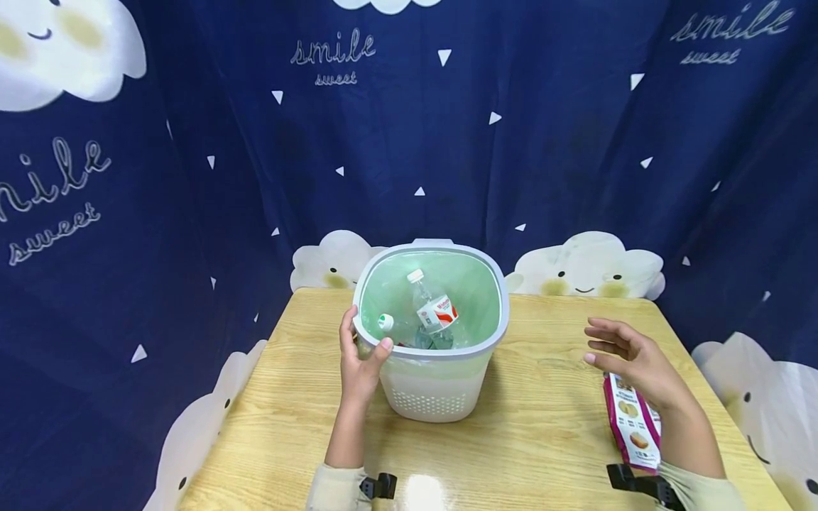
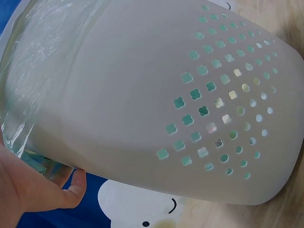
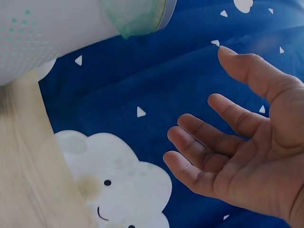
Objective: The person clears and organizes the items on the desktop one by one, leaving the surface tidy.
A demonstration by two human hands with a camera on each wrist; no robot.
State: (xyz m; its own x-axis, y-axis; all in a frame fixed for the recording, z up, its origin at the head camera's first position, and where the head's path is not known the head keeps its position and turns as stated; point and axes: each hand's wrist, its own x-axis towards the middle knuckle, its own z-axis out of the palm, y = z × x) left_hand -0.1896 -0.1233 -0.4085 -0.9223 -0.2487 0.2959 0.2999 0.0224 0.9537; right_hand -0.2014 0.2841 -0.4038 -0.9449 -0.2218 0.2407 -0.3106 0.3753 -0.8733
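Note:
A pale plastic waste bin (image 1: 434, 401) with a perforated lower wall stands on the table, lined with a translucent green bag (image 1: 476, 291). Inside it lie a clear plastic bottle (image 1: 437, 309) with a white cap and red-and-white label, and another bottle's white-and-green cap (image 1: 385, 322). My left hand (image 1: 361, 369) holds the bin at its front left corner, thumb on the front rim and fingers along the left side. My right hand (image 1: 642, 365) is raised at the right, holding nothing, fingers loosely bent and thumb apart. It partly overlaps a white-and-magenta packet (image 1: 634, 429) in the head view.
The light wooden table (image 1: 543, 440) carries the bin near its back edge and the packet near its right edge. A dark blue curtain (image 1: 422, 142) with white clouds and triangles hangs behind and along the sides.

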